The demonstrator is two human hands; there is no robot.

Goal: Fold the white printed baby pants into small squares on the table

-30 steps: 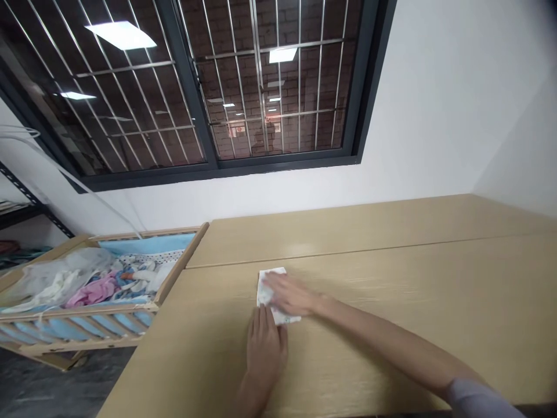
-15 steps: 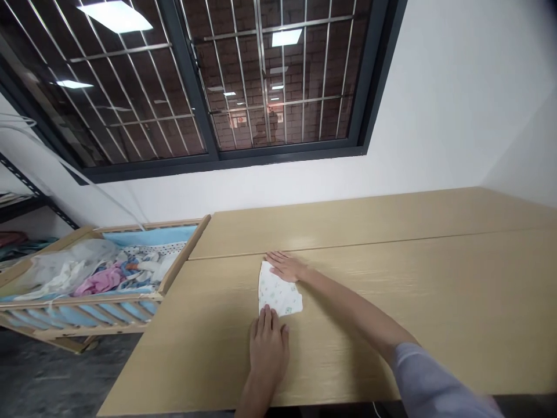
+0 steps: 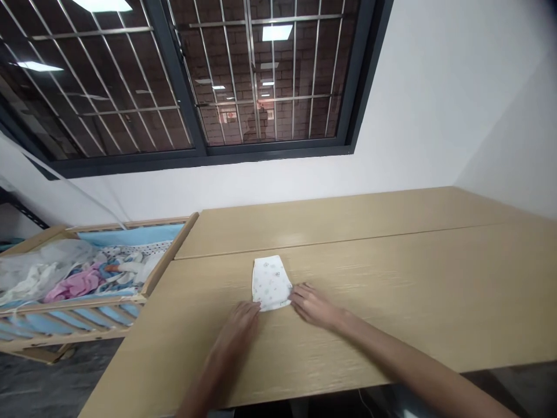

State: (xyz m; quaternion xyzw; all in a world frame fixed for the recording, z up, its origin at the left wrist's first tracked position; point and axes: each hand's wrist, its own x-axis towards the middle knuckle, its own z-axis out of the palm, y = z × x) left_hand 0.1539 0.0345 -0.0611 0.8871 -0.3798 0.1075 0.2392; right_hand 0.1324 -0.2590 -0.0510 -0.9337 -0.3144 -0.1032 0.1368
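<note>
Left hand and right hand half-curled touching printed cloth, can't tell grip; crib by worktop's left edge holds rumpled fabrics.

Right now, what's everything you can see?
Small printed cloth: one, white, on tabletop
Seamed wooden tabletop: one, tan, under cloth
Slatted wooden cot: one, brown, left of tabletop
Jumbled soft fabrics: uncountable, white, blue, pink, in cot
Thin pole: one, white, by cot
Slotted shelving: one, black, left edge
Barred glass window: one, dark-framed, behind tabletop
Walls: two, white, behind and right
Floor: one, grey, under cot
Left grip: one, bare, at cloth's near-left corner
Right grip: one, bare, at cloth's near-right corner
</note>
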